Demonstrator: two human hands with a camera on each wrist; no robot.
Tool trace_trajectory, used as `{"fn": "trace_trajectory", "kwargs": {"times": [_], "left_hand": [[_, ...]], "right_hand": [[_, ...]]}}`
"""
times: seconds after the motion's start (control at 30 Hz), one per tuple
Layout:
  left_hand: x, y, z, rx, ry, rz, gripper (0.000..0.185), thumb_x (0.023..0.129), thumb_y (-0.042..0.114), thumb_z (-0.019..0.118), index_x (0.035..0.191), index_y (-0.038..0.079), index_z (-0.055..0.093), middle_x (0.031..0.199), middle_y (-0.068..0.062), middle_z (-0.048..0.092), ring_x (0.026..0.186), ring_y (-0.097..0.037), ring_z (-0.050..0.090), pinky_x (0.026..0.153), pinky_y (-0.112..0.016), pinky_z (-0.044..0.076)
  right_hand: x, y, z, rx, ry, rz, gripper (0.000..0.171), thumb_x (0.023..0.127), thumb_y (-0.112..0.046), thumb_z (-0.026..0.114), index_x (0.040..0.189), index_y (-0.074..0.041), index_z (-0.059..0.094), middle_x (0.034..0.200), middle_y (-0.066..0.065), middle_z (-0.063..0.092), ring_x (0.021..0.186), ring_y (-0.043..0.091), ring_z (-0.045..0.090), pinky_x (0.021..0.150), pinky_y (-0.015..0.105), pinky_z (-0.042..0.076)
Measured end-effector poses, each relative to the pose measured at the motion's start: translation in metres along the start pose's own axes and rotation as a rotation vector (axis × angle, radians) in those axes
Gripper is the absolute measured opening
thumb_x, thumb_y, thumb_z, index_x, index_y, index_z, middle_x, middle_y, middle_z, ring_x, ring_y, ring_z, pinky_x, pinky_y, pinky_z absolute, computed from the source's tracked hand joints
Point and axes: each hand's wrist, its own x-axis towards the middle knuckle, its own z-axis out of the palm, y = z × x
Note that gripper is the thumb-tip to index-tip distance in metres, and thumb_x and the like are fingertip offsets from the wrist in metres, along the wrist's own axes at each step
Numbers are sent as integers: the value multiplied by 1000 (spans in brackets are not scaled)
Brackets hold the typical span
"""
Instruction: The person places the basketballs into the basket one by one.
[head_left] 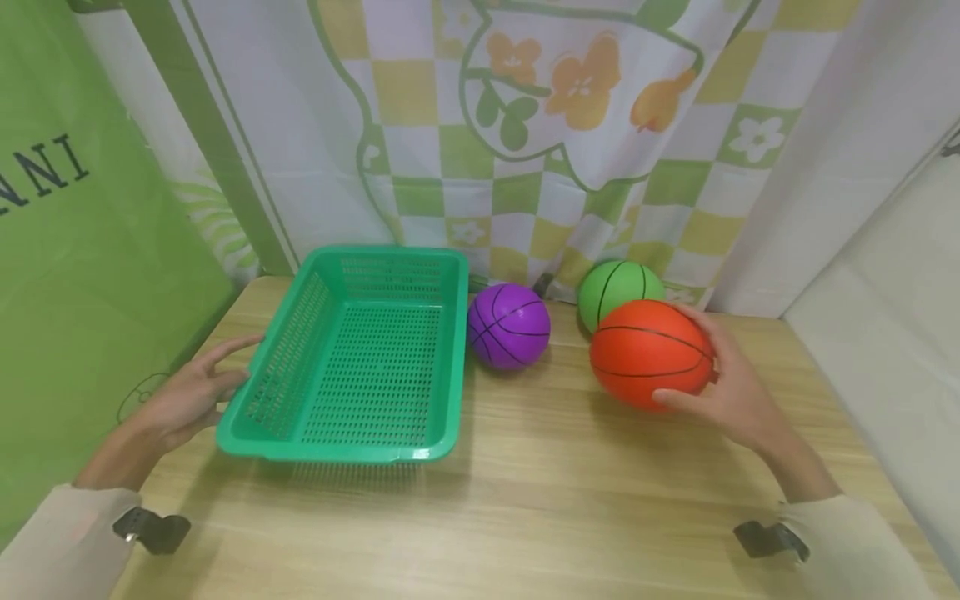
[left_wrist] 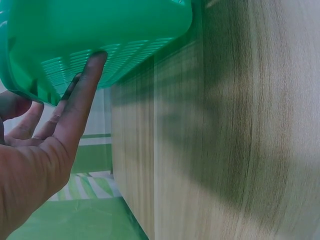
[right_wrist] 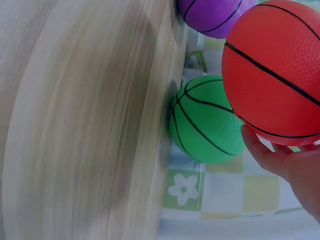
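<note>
We take the green basket (head_left: 352, 358) as our landmark: it sits on the wooden table (head_left: 525, 500), its long side running away from us, and its mesh floor holds nothing. Our left hand (head_left: 191, 392) lies against the basket's left wall, fingers straight and spread; in the left wrist view the fingertips (left_wrist: 95, 60) press on the underside of the rim of the basket (left_wrist: 100, 30), without curling round it. Just to the right of the basket's far right corner stands the purple ball (head_left: 509, 326), close beside the rim, and we cannot tell whether it touches. Farther right of the basket, near the checked curtain (head_left: 525, 125) at the table's back edge, rests the green ball (head_left: 617, 287). In front of that one, and well apart from the basket, is the orange ball (head_left: 649, 353), which our right hand (head_left: 731, 387) holds from its right side, thumb under the near face and fingers curved over the far side. In the right wrist view the orange ball (right_wrist: 272, 70) overlaps the green ball (right_wrist: 205, 120), with our fingers (right_wrist: 260, 150) beneath it and the purple ball (right_wrist: 212, 15) beyond.
</note>
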Motion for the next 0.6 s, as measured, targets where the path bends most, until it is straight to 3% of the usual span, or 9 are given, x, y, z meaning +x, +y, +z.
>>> {"fn": "trace_trajectory", "kwargs": {"times": [0.1,0.27,0.33,0.6], "left_hand": [[0,0,0,5,2,-5,65,108,11,44,162,14,7,116,-10,68,99,-27,69,82,-49,60],[1,1,0,13,13,-11,65,108,12,44,162,16,9,119,-7,66,102,-26,69,83,-48,59],[1,2,0,11,15,-13,64,108,12,44,162,18,10,119,-6,66,102,-26,68,84,-48,59],[0,2,0,17,11,-4,64,108,12,44,162,15,9,118,-7,66,102,-26,69,83,-48,59]], "right_hand": [[1,-3,3,-12,-15,0,106,73,-8,89,158,-29,29,153,11,35,119,29,49,83,24,51],[5,-6,7,-3,-21,-21,106,73,-8,89,158,-27,29,152,18,35,121,43,47,87,57,51],[6,-8,8,12,-25,-29,105,73,-8,89,158,-26,29,151,18,36,121,44,47,87,64,49],[10,-13,13,32,-34,-24,103,73,-8,89,157,-26,31,151,15,37,122,40,48,87,62,51]]}}
